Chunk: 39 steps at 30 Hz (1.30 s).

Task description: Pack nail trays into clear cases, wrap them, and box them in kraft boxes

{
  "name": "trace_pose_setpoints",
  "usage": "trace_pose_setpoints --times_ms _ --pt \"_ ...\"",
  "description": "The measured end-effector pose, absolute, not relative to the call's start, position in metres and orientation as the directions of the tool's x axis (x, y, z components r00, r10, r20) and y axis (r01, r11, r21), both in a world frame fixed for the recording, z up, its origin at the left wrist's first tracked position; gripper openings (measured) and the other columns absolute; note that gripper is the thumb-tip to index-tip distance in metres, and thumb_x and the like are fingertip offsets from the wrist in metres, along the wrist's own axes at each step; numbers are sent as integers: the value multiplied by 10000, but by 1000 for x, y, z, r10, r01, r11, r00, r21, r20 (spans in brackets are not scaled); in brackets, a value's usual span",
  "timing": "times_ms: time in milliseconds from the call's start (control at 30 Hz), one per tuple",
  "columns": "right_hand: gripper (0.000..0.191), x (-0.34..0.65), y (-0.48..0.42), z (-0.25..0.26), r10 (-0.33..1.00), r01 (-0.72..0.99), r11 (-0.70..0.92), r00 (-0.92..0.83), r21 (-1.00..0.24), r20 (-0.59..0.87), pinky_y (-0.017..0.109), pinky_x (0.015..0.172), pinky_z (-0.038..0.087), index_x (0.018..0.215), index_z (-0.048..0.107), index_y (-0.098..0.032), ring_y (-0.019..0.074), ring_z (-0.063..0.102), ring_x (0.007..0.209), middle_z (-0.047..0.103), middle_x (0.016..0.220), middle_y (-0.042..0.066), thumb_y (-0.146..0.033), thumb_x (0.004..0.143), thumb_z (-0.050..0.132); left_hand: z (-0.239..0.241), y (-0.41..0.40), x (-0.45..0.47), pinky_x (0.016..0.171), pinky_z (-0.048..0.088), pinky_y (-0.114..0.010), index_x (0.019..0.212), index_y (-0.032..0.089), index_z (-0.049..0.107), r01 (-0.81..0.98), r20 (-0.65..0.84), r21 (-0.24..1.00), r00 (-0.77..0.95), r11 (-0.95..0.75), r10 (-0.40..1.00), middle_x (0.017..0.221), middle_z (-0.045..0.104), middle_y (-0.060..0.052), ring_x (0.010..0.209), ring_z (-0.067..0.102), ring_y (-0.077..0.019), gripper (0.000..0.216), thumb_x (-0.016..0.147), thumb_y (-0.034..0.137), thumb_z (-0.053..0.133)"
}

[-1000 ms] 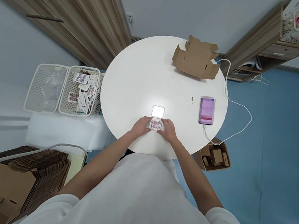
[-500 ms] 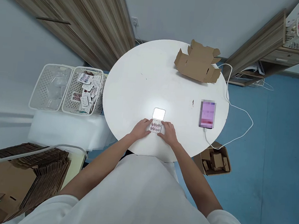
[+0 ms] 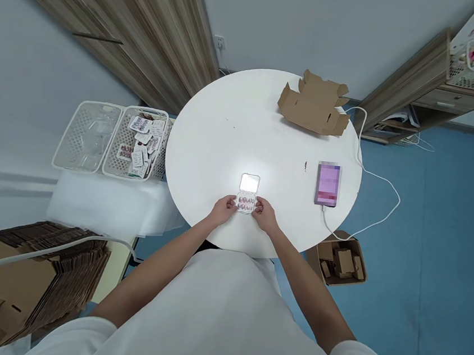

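Note:
A small clear plastic case of press-on nails (image 3: 245,203) lies near the front edge of the white round table (image 3: 207,140). Its lid (image 3: 249,183) stands open on the far side and shines with glare. Two rows of pinkish nails show inside. My left hand (image 3: 223,209) grips the case's left side, thumb at the near corner and fingers curled. On the opposite side, my right hand (image 3: 265,214) holds it in the same way, its fingers bent inward. The undersides of both hands are hidden.
A flattened cardboard box (image 3: 315,104) lies at the table's back right, with a phone (image 3: 328,184) on a white cable nearer. To the left stand a basket of nail packs (image 3: 161,155) and a clear-bagged basket (image 3: 59,150). Stacked cardboard (image 3: 18,279) and an open carton (image 3: 312,259) flank me.
The fingers of both hands have curled in from lying straighter along the case's sides. The case stays in nearly the same place, lid open; the whole view has shifted slightly.

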State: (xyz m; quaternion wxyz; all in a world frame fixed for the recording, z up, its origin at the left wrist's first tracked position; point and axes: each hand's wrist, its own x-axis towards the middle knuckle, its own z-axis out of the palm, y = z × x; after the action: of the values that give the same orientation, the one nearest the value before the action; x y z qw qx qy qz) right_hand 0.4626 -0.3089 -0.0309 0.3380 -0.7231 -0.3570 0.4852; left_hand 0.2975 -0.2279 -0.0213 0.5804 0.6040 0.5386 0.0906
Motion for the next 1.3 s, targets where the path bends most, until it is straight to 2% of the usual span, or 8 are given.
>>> trace_pose_setpoints --times_ms 200,433,633,833,967,1100,1300 --pt "506 455 -317 -9 833 47 -481 336 -876 -439 284 676 479 1138 451 -208 91 512 663 506 927 18 -165 639 516 -2 -229 288 694 468 -285 1084 173 517 399 -543 834 468 382 697 969 573 -73 761 551 -119 371 718 222 559" --pt "375 440 -325 30 831 -64 -395 401 -917 -386 271 621 472 1022 521 -211 91 514 618 538 890 15 -330 672 583 22 -229 271 715 454 -300 1061 168 510 277 -494 868 566 412 660 797 609 -36 747 574 -131 407 701 331 606" --pt "346 435 -307 54 808 -289 -393 345 -873 -478 296 678 491 974 562 -210 139 601 733 593 973 63 -472 758 492 45 -224 247 708 459 -306 1017 173 534 188 -463 871 620 453 633 768 602 -24 683 564 -111 420 650 333 664" --pt "309 413 -289 77 818 -308 -378 330 -873 -471 318 712 491 974 526 -202 140 620 727 651 870 44 -350 710 590 61 -214 222 685 460 -292 998 170 541 139 -461 847 672 513 579 737 591 -11 637 543 -88 432 619 300 703" --pt "303 396 -291 85 843 -327 -296 353 -897 -407 334 719 491 973 485 -222 132 612 746 647 936 43 -332 706 579 64 -214 211 678 459 -259 988 171 552 69 -477 784 703 617 527 759 602 -21 671 555 -84 409 621 247 716" --pt "241 387 -297 85 854 -294 -249 382 -923 -352 312 686 486 886 521 -220 128 591 772 615 1026 45 -335 685 586 65 -215 206 670 465 -231 993 182 557 34 -503 719 715 695 485 820 612 -32 672 555 -71 386 640 219 707" --pt "201 383 -306 89 848 -333 -208 407 -920 -339 286 684 467 797 596 -203 126 574 774 614 952 25 -296 622 632 70 -215 205 659 465 -227 1009 193 564 22 -505 693 727 721 464 848 612 -44 682 557 -80 378 657 243 692"
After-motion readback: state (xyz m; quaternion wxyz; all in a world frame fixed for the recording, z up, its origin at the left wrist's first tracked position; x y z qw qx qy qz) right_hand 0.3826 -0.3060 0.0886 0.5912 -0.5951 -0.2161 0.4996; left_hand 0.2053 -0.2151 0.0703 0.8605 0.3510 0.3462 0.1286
